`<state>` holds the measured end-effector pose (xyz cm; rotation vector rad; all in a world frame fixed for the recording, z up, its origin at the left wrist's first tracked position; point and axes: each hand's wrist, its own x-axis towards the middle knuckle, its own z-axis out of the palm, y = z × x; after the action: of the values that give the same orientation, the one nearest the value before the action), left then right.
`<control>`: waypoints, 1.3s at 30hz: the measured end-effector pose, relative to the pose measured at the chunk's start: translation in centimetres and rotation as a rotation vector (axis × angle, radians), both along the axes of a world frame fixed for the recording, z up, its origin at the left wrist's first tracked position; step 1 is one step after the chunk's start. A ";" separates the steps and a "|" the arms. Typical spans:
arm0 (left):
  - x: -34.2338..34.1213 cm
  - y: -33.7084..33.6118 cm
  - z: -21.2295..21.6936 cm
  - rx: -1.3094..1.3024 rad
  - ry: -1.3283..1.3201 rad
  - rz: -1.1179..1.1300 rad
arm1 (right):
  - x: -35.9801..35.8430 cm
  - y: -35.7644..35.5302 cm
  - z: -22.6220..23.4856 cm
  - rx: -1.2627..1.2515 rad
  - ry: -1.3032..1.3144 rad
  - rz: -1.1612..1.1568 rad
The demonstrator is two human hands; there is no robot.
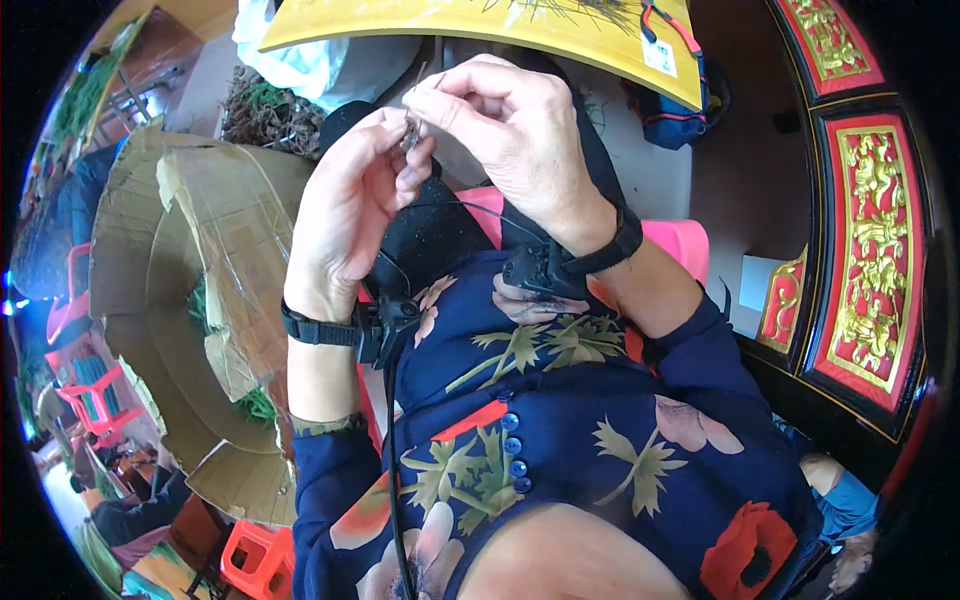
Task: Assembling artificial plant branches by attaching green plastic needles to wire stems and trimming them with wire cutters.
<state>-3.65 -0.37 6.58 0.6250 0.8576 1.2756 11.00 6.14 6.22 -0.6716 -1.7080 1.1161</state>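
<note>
My left hand [352, 190] is raised above my lap, its thumb and fingers pinched on a small brownish, twig-like piece [410, 134]. Close against it on the right, my right hand [515, 130] is closed too, with thumb and forefinger pressed together at the upper end of the same piece. A thin brown stem sticks up between the two sets of fingertips. My own fingers cover most of the piece, so its exact kind is unclear. Both hands are just short of the near edge of a yellow table [390, 22].
Dark thin stems [580, 8] and a red-and-black-handled tool [672, 28] lie on the table. A torn cardboard box [240, 210] with green bits inside stands left, near a brown-green twiggy heap [270, 118] and a white bag [300, 65]. Carved red-gold panels [868, 250] flank the right.
</note>
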 end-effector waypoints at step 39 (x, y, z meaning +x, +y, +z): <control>1.9 -0.4 -3.2 -0.095 -0.152 0.203 | 1.6 3.8 -3.1 0.535 -0.257 0.213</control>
<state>-1.73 -0.75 3.39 0.3668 0.8652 1.4364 12.60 9.97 3.08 -0.3059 -2.2213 0.6752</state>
